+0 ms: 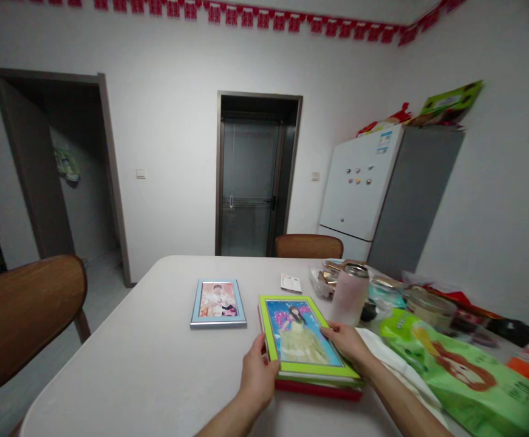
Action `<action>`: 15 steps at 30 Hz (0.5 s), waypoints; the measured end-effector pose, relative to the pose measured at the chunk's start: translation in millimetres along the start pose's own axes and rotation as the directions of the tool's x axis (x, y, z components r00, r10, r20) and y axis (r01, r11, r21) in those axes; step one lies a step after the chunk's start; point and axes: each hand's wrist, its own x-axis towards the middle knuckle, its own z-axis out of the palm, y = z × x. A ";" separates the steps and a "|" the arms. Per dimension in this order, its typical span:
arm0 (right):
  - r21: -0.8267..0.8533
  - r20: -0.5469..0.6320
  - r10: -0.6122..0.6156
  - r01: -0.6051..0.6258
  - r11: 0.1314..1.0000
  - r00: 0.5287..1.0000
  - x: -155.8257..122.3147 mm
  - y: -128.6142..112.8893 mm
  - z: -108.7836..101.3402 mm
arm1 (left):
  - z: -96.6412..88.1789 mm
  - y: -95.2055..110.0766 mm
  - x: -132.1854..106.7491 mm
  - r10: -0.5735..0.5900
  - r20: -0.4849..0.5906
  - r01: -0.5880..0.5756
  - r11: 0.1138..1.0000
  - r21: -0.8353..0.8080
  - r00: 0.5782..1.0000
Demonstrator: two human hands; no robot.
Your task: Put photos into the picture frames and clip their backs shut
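Note:
A green-framed picture (303, 331) lies on top of a small stack, with a red frame (319, 389) showing beneath it, near the front of the white table (155, 364). My left hand (257, 376) grips the stack's left edge, thumb on the green border. My right hand (348, 341) holds the right edge, fingers curled over the frame. A blue-framed photo (218, 301) lies flat on the table to the left, apart from both hands.
A frosted tumbler with a metal lid (350, 294) stands just behind my right hand. A green snack bag (464, 370), jars and boxes crowd the table's right side. A small card (290, 283) lies behind. Wooden chairs stand at left (22, 315) and at the far side (308, 246); a fridge (359, 194) stands beyond.

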 end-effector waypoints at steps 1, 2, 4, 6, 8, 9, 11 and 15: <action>-0.046 -0.007 -0.003 0.002 0.999 1.000 2.1 3.2 0.2 | -3.0 -3.3 1.3 -0.004 -0.006 0.004 0.998 0.056 1.000; -0.089 -0.016 -0.007 0.006 0.996 1.000 3.4 4.5 0.0 | -8.1 -6.2 3.2 -0.007 -0.013 0.008 0.993 0.118 1.000; -0.162 -0.057 -0.031 0.021 0.987 0.998 2.1 0.6 -0.6 | -24.3 -11.4 10.7 -0.004 -0.033 0.012 0.967 0.255 0.999; -0.212 -0.113 -0.091 0.065 0.975 0.989 -6.9 -12.9 1.8 | -46.3 -16.2 23.3 0.011 -0.049 0.010 0.917 0.399 0.999; -0.233 -0.128 -0.192 0.159 0.959 0.973 -26.2 -33.7 12.0 | -70.4 -20.7 37.4 0.027 -0.051 0.005 0.847 0.532 0.998; -0.231 -0.104 -0.254 0.225 0.946 0.962 -39.5 -45.0 21.0 | -81.9 -22.6 43.2 0.029 -0.043 0.002 0.809 0.588 0.999; -0.197 0.011 -0.427 0.421 0.886 0.904 -69.7 -64.7 45.6 | -101.2 -24.8 49.0 0.023 -0.013 -0.009 0.736 0.677 1.000; -0.153 0.189 -0.598 0.625 0.765 0.779 -117.7 -77.9 101.4 | -122.4 -19.4 25.9 0.035 0.066 -0.074 0.616 0.785 0.997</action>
